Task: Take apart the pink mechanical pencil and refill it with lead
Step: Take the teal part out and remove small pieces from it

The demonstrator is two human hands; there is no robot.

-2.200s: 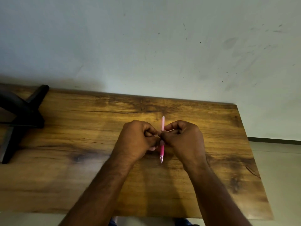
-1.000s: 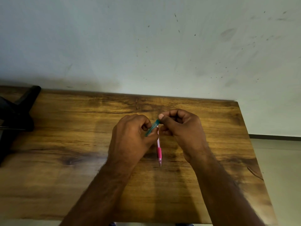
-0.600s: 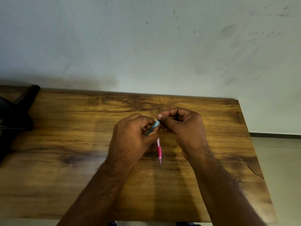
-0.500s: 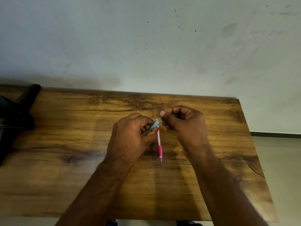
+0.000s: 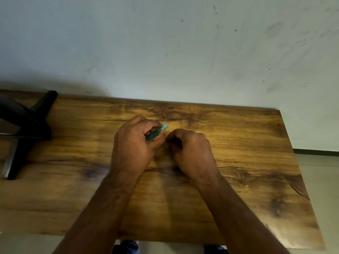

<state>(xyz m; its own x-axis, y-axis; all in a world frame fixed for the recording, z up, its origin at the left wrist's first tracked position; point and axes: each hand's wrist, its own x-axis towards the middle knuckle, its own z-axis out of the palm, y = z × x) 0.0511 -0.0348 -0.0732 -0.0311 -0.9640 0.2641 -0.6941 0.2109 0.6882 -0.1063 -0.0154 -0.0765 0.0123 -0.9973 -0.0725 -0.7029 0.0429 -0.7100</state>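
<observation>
My left hand is closed around a small teal lead case, whose far end sticks out past my fingers toward the wall. My right hand sits just to its right, fingers curled shut, its fingertips almost touching the left thumb. I cannot see whether it holds anything. The pink mechanical pencil is not visible; the hands hide whatever lies between and under them. Both hands hover low over the middle of the wooden table.
A black stand with metal legs occupies the table's far left corner. A pale wall rises right behind the table. The table's right edge drops to a light floor.
The pink pencil, which hung below my left hand, is gone from sight. My right hand has dropped lower and closed in beside the left. The teal case stays in my left hand.
</observation>
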